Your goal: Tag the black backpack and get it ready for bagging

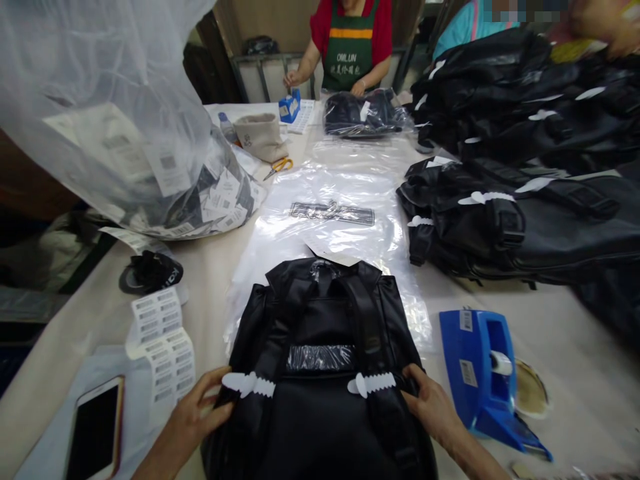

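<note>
1. Black backpack [320, 427]: smooth, leather-like, boxy, straps up, lying on the table directly before the wearer; a shiny film-like band crosses its back panel.
2. Left hand [193, 408]: thumb and fingers slightly parted, holding the pack's left edge. Right hand [431, 402]: fingers bent round the right edge, holding it.
3. White serrated strips [249, 385] on the pack's shoulder straps: two, one each.
4. Clear plastic bags [345, 180], glossy and wrinkled, lie flat just beyond and partly beneath the pack.
5. Blue tape dispensers [455, 363]: two, one near the right hand, one at the far end. One smartphone [95, 430]; one pair of yellow-handled scissors [281, 165].
6. Barcode label sheets [173, 367] curl near the phone; a translucent sack [150, 80] with printed tags bulges at left.
7. Black bags [555, 227] heaped at right: overlapping, too jumbled to count fairly.
8. Table [570, 373]: pale, smooth covering. Across it, a co-worker in a green apron [347, 57]; another's light-blue sleeve [457, 30] at upper right.
</note>
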Available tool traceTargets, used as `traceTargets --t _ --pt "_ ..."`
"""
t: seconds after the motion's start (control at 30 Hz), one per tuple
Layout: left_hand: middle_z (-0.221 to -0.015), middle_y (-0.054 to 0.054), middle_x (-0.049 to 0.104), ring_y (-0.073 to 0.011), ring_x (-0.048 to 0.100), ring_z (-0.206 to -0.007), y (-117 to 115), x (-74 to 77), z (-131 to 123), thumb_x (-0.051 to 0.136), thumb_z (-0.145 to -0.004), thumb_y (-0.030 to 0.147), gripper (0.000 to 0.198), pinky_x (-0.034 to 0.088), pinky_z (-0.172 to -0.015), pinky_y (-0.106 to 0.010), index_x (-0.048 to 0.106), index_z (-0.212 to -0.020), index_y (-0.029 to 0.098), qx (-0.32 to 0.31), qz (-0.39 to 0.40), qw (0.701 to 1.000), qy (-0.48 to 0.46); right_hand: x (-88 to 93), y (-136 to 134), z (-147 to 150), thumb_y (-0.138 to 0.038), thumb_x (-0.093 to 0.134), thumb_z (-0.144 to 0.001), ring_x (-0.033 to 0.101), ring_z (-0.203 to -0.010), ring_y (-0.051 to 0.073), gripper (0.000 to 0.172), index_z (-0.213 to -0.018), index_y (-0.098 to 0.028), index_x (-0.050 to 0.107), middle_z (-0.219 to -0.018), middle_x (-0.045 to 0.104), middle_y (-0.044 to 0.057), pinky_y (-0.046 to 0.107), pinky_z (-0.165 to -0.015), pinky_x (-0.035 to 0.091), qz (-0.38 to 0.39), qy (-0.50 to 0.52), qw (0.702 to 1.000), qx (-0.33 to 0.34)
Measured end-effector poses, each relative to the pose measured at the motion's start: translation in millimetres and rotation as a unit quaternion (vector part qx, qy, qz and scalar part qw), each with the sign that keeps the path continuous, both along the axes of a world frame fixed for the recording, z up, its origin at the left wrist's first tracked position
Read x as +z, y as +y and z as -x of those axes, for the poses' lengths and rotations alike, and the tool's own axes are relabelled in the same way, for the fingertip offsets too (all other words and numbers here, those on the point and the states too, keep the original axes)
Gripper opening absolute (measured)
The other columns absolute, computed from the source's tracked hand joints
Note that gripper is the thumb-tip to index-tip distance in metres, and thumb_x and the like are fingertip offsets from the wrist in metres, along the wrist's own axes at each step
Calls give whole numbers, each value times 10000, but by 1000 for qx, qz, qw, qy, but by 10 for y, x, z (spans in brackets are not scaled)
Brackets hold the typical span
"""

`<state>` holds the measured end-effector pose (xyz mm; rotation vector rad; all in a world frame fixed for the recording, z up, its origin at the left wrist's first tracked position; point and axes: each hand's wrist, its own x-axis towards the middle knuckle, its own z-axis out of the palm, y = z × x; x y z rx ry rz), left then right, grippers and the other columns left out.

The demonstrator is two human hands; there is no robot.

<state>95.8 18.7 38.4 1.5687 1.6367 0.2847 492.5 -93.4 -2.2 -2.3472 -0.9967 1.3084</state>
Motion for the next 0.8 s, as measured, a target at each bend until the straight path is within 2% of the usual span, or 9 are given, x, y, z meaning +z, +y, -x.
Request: traceTargets --t 0.07,0.13,0.23,0.3,0.43,0.53,0.63,0.7,0.8 --pt "-1267 -82 551 -250 566 -1115 -80 142 -111 429 -878 390 414 482 -952 -377 482 -1241 199 -53 -155 984 68 4 2 -5 -445 553 -629 474 -572 159 258 -755 -244 453 -539 458 -67 259 -544 319 -2 2 1000 2" --pt "-1375 -63 457 -237 424 -1269 -206 199 -425 422 -892 280 444 360 -1074 -383 415 -1332 221 -186 -313 926 102 4 4 -8 -438 550 -637 480 -581 159 249 -749 -244 443 -550 468 -66 257 -545 325 -2 3 1000 6" --pt "-1382 -99 446 -243 280 -1353 -445 23 -1063 463 -859 230 507 150 -1155 -367 403 -1353 134 -364 -447 811 101 10 3 -1 -423 557 -644 482 -579 154 241 -746 -243 434 -546 464 -71 252 -543 330 -2 2 1000 8" --pt "-1389 -134 429 -312 259 -1352 -583 -211 -1387 532 -835 360 562 55 -1145 -489 428 -1342 141 -400 -447 786 147 19 3 15 -427 570 -647 481 -574 151 249 -753 -244 440 -539 459 -75 250 -540 330 -1 -3 1000 10" --pt "-1396 -155 414 -354 291 -1321 -687 -567 -1552 616 -771 467 674 3 -1119 -538 440 -1343 158 -397 -433 785 196 32 -16 34 -437 586 -651 526 -611 165 270 -803 -241 481 -572 511 -67 257 -563 374 0 3 1000 5" --pt "-1394 -142 420 -340 311 -1307 -666 -601 -1485 605 -773 483 676 0 -1121 -512 437 -1349 172 -401 -437 782 192 49 -85 -18 -409 590 -646 604 -813 213 341 -925 -223 527 -795 636 -12 291 -693 467 -64 84 994 -28" --pt "-1399 -134 414 -331 316 -1304 -652 -554 -1464 584 -792 471 657 31 -1121 -491 425 -1357 176 -396 -437 785 191 109 -209 -86 -424 591 -687 592 -1028 256 433 -1054 -196 557 -1028 652 63 361 -865 484 -147 126 980 -54" --pt "-1417 -131 391 -327 315 -1305 -658 -535 -1475 558 -812 462 641 80 -1114 -479 409 -1366 176 -395 -431 788 192 177 -289 -79 -456 580 -758 589 -1046 265 389 -1059 -209 586 -1075 645 78 401 -882 490 -227 11 973 -33" --pt "-1437 -123 362 -323 317 -1304 -674 -531 -1488 537 -829 443 631 148 -1097 -474 379 -1383 186 -396 -421 793 193 275 -334 57 -385 542 -859 606 -975 228 267 -1081 -242 579 -1048 644 63 368 -816 524 -340 -199 917 70"
